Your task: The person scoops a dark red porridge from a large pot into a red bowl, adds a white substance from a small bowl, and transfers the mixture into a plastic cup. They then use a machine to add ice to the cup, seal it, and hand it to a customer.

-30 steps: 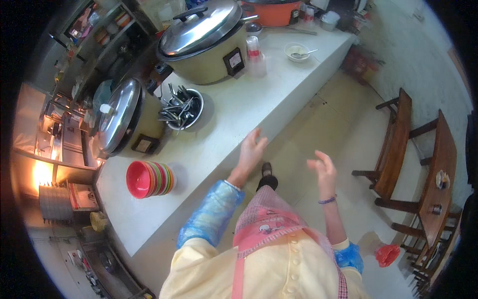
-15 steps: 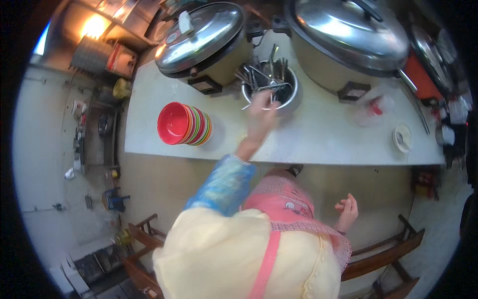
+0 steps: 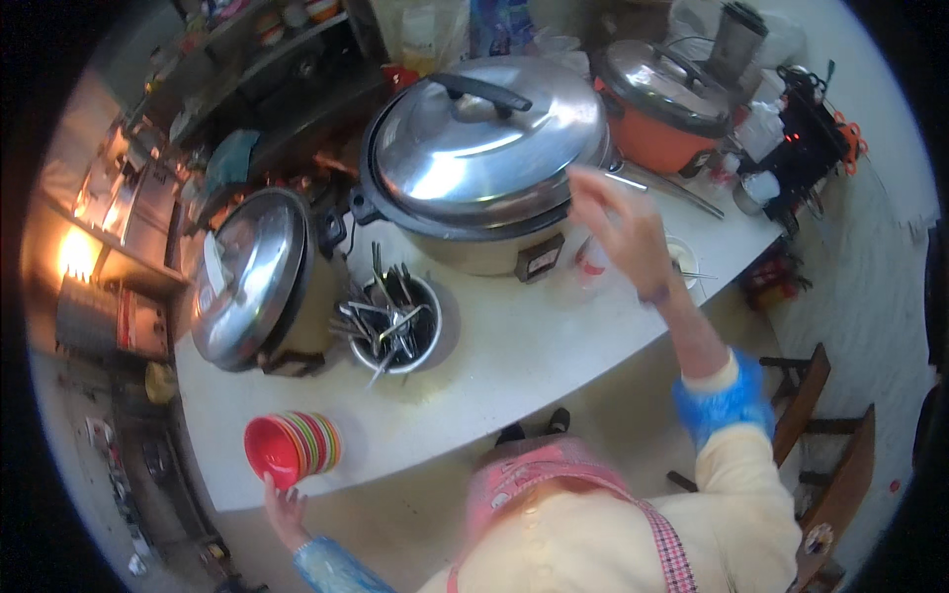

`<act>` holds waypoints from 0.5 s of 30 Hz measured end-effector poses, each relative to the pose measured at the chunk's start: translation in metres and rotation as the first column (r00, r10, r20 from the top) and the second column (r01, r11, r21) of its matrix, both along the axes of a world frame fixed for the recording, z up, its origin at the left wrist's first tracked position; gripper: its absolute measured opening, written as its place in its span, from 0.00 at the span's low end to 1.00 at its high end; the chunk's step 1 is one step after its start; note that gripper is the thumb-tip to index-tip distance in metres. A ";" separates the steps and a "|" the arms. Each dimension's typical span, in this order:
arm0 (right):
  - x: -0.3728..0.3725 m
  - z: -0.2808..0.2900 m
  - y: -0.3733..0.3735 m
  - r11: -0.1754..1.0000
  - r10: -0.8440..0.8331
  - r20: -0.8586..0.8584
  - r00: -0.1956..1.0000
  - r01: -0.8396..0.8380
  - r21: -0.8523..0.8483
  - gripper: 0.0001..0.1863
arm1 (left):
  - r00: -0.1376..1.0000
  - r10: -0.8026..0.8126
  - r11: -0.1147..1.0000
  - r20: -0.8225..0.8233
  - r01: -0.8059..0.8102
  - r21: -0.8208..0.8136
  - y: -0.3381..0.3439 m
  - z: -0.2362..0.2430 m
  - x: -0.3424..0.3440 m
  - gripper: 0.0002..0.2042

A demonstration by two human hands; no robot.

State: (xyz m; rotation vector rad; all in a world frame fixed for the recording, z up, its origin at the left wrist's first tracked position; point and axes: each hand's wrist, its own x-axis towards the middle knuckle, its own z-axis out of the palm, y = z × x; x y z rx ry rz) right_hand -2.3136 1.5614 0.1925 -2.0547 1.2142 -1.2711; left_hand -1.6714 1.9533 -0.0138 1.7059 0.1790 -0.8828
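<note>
My left hand [image 3: 286, 511] is at the near left edge of the table, its fingers apart and the tips at the rim of the front red bowl. That bowl tops a tipped stack of colourful bowls [image 3: 272, 450]. My right hand [image 3: 625, 237] is raised over the right part of the table, beside the big cooker; its fingers look bent but are smeared by motion. Close behind it lie a red-marked clear container [image 3: 591, 259] and a small white dish [image 3: 684, 255] with a spoon, both partly covered by the hand and wrist. A metal pot [image 3: 433, 348] of cutlery [image 3: 390, 314] stands between the hands.
A large lidded cooker [image 3: 465, 247] and a smaller one [image 3: 252, 282] stand along the back. Farther right are an orange cooker [image 3: 657, 138] and long thin metal utensils [image 3: 692, 194]. Wooden chairs [image 3: 840, 474] stand at the right.
The view has swung to the right. My left hand has gone from the cutlery pot to the bowl stack. My right hand has risen from beside my body to above the table.
</note>
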 end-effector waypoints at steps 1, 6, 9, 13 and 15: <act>0.004 0.008 -0.028 0.993 -0.042 -0.063 0.997 0.035 -0.109 0.18 | 0.996 -0.079 0.997 0.043 0.078 0.029 -0.017 0.003 -0.009 0.38; 0.032 0.004 -0.168 0.929 -0.247 -0.417 0.875 0.092 -0.357 0.18 | 0.962 -0.226 0.968 0.155 0.203 0.149 -0.019 0.004 -0.007 0.35; 0.040 -0.003 -0.218 0.977 -0.213 -0.632 0.745 0.153 -0.149 0.22 | 0.935 -0.259 0.963 0.244 0.232 0.135 -0.046 0.037 -0.048 0.39; 0.059 -0.006 -0.242 0.997 -0.064 -0.620 0.782 0.081 0.000 0.16 | 0.873 -0.156 0.988 0.461 0.136 0.077 -0.062 0.094 -0.098 0.35; 0.057 -0.012 -0.252 0.998 -0.052 -0.576 0.815 0.058 -0.008 0.13 | 0.847 -0.088 0.996 0.525 0.077 0.043 -0.073 0.108 -0.109 0.34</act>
